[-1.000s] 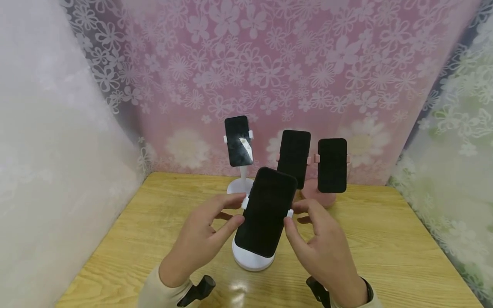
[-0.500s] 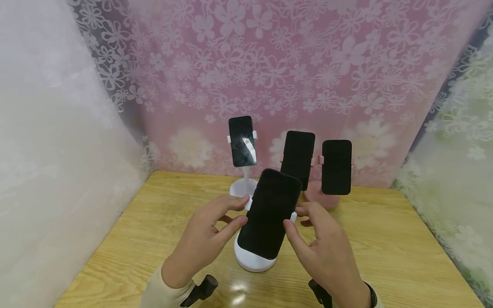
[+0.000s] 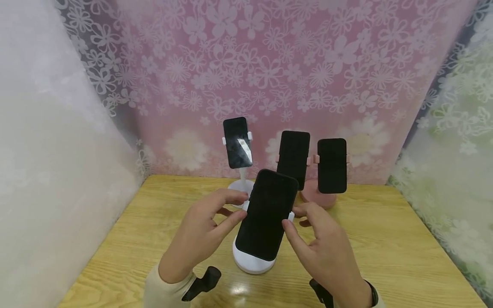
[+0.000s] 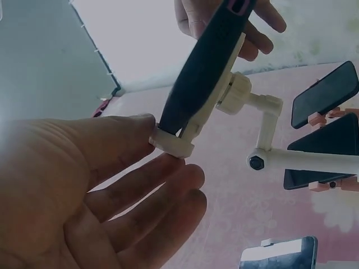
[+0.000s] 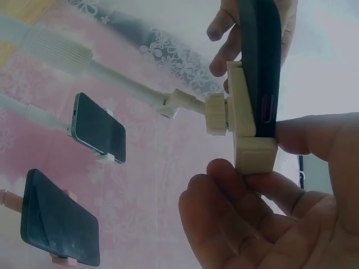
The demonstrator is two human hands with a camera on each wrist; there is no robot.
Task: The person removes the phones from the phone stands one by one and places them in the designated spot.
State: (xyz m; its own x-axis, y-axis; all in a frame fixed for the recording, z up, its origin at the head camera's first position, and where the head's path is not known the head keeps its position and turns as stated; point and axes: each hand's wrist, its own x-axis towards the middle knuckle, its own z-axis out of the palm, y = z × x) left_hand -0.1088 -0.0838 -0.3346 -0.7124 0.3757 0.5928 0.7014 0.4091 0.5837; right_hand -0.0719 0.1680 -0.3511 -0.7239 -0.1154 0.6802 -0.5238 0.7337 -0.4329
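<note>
A black phone [image 3: 267, 214] sits tilted in the clamp of a white phone stand [image 3: 252, 262], near the middle of the table. My left hand [image 3: 202, 226] pinches the stand's left clamp arm [image 4: 173, 144], its thumb at the phone's edge and forefinger against the arm's outer side. On the other side, my right hand [image 3: 323, 241] pinches the right clamp arm [image 5: 255, 155] between thumb and forefinger, the thumb touching the phone's edge. Remaining fingers of both hands are loosely bent behind the phone. Most of the stand's jointed pole [image 5: 134, 87] is hidden from the head view.
Behind stands another white stand [image 3: 233, 185] holding a phone [image 3: 236, 143]. To its right, two phones [image 3: 293, 155] [image 3: 332, 166] are held in pink clamps above a pink base [image 3: 321, 199]. A flowered pink curtain [image 3: 269, 77] closes off the back of the wooden table [image 3: 385, 239].
The head view has shifted slightly to and fro. My left thumb has moved a little up along the phone's edge; both hands otherwise keep their places at the clamp.
</note>
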